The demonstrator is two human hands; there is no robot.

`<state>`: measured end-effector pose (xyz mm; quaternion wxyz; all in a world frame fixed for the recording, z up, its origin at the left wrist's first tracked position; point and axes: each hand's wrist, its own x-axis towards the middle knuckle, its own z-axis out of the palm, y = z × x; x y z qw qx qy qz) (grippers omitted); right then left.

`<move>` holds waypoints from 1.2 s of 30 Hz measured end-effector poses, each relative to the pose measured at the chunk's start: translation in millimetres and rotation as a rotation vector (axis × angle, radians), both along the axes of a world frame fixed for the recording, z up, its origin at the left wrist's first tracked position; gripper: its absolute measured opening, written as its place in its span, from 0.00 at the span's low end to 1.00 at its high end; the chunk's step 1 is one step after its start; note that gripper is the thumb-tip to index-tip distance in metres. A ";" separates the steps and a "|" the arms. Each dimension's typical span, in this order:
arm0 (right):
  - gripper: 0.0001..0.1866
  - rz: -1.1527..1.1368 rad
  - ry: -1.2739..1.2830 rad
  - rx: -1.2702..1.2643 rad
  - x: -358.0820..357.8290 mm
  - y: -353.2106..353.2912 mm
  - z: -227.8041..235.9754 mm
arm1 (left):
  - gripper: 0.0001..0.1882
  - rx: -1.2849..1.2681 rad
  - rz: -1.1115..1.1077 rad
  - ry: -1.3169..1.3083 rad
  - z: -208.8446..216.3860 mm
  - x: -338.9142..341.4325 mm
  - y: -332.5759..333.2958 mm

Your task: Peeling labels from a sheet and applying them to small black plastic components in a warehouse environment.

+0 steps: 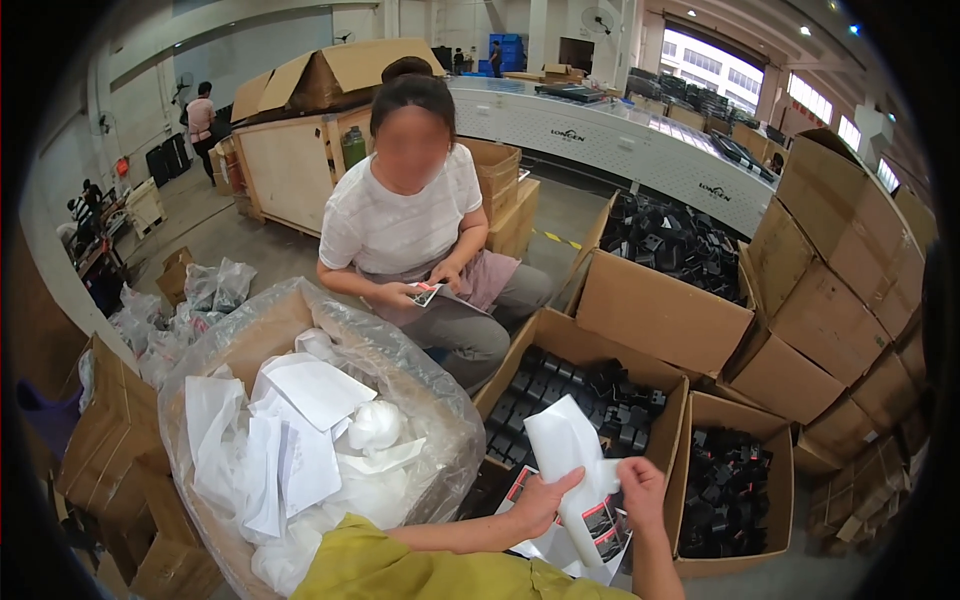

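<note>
My left hand (545,500) is closed on a white paper sheet (562,440) that curls upward above the fingers. The lower part of that sheet seems to meet a strip of red and black printed labels (603,522). At its right edge my right hand (641,488) pinches a small white piece, apparently a corner of the sheet. More printed sheets (545,548) lie beneath my hands, partly hidden by my forearms. Directly beyond the hands stands an open carton (648,372) with rows of black plastic parts (545,390).
A plastic-lined box (440,440) on the left holds discarded white paper (320,390). Opposite me a seated person (405,215) holds a small printed sheet. Cartons of black parts (672,240) stand beyond and to the right (725,490), beside stacked boxes (840,270).
</note>
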<state>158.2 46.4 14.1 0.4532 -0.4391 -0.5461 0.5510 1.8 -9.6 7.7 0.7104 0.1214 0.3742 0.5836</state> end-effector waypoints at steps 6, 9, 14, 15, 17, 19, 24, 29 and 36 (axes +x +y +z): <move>0.05 0.129 0.411 -0.165 42.5 12.6 14.2 | 0.22 0.071 0.027 -0.097 0.9 -6.9 -5.8; 0.05 0.434 0.209 -0.346 34.9 4.3 8.9 | 0.22 0.083 0.025 -0.095 -0.3 -4.3 -8.8; 0.03 0.278 0.083 -0.422 36.9 9.5 4.8 | 0.25 0.118 0.010 0.079 -5.5 -5.3 -14.8; 0.03 0.311 0.046 -0.363 42.0 17.1 5.8 | 0.27 0.054 -0.123 0.190 -6.7 -12.2 -23.4; 0.03 0.343 -0.181 -0.304 49.4 24.7 12.8 | 0.29 -0.138 -0.434 0.380 0.1 -28.7 -44.8; 0.05 0.399 -0.414 -0.248 58.9 31.6 -3.4 | 0.27 -0.227 -0.771 0.526 3.0 -56.3 -62.5; 0.12 0.679 -0.675 -0.140 49.9 26.1 -77.7 | 0.19 0.231 -0.617 1.166 11.5 -87.9 -51.5; 0.11 0.691 -0.744 -0.054 32.2 6.7 -108.2 | 0.17 0.961 -0.566 1.630 -62.9 -43.7 -24.0; 0.07 -0.005 -0.621 0.250 49.1 -1.5 -61.6 | 0.17 0.909 -0.698 1.668 -66.0 -33.4 -4.8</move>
